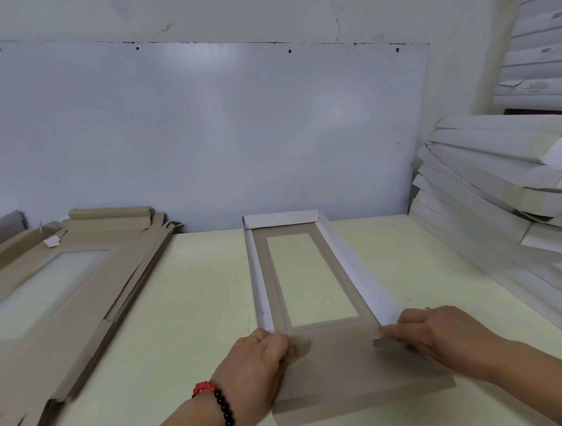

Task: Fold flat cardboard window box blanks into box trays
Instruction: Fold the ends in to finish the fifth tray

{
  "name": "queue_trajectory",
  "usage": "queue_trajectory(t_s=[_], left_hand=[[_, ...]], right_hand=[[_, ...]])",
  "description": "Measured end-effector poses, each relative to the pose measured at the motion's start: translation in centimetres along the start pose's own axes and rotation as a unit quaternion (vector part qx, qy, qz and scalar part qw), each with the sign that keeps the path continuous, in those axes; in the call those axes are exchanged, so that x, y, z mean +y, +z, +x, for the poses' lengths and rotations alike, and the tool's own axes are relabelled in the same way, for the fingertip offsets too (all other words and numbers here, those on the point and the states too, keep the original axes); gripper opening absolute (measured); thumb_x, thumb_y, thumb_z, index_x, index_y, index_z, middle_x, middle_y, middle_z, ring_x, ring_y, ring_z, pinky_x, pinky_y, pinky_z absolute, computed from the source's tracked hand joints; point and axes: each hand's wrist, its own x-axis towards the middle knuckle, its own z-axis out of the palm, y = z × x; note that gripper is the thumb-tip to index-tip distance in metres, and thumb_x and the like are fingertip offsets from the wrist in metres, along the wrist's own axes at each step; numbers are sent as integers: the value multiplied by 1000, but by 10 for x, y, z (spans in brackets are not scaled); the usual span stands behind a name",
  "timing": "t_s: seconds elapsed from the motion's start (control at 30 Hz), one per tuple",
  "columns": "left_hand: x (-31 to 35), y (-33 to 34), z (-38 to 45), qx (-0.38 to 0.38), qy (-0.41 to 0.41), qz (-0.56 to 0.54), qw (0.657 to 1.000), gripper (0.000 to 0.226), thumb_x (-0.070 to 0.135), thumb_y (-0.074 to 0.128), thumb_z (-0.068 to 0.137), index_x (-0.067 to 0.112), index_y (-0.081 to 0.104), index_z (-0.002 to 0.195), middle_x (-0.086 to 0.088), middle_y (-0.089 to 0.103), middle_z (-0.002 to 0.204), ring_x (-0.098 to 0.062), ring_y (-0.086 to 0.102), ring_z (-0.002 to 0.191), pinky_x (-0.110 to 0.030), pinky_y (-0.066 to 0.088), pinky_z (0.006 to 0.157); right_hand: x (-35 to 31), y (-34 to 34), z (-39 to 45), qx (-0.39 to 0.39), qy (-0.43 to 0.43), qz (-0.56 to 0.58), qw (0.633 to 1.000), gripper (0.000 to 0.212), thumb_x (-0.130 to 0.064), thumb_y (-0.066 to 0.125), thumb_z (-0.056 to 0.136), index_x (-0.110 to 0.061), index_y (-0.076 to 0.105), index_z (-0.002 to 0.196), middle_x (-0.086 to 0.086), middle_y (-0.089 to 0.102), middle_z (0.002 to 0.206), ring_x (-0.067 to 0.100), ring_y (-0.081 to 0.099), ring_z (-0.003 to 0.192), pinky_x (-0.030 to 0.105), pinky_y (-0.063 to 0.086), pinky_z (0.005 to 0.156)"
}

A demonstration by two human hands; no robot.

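At the middle of the pale yellow-green surface (194, 318) lay a long grey cardboard window box blank (310, 277), its white-faced far end wall and both long side walls already raised around the rectangular window. Only the near end flap (361, 380) still lay flat, pointing toward the person. The left hand (263, 357), wearing a red-and-black bead bracelet (220, 406), had its curled fingers pinching the near left corner tab. The right hand (437, 331) gripped the near right corner in the same way. Judging by this, the closing of the last end was in hand. The next move likely called for tucking both corner tabs inward and lifting the flap over them. Flat blanks (62, 294) were stacked left; finished white trays (491, 194) were piled right.
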Motion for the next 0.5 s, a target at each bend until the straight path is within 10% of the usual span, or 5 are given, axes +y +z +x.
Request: queue_trajectory(t_s=[0.17, 0.33, 0.5], left_hand=[[-6, -6, -2, -7, 17, -58, 998, 23, 6, 51, 85, 28, 45, 89, 18, 46, 83, -3, 41, 81, -13, 35, 71], [-12, -7, -9, -26, -20, -85, 996, 32, 13, 44, 86, 22, 43, 117, 12, 48, 102, 1, 43, 89, -5, 32, 75], [-4, -12, -4, -7, 27, -69, 997, 28, 5, 48, 88, 30, 48, 98, 7, 58, 89, -4, 45, 85, -17, 39, 71]], right_hand=[[6, 3, -1, -105, 78, 104, 986, 38, -22, 44, 100, -38, 54, 132, -32, 54, 89, -5, 57, 81, 14, 41, 76], [7, 0, 2, -125, 106, 110, 980, 10, -26, 43, 100, -32, 48, 93, -15, 64, 76, 11, 58, 70, 30, 48, 72], [9, 2, 1, -104, 77, 50, 990, 20, -39, 37, 101, -35, 56, 101, -11, 68, 86, 13, 59, 71, 26, 46, 70]])
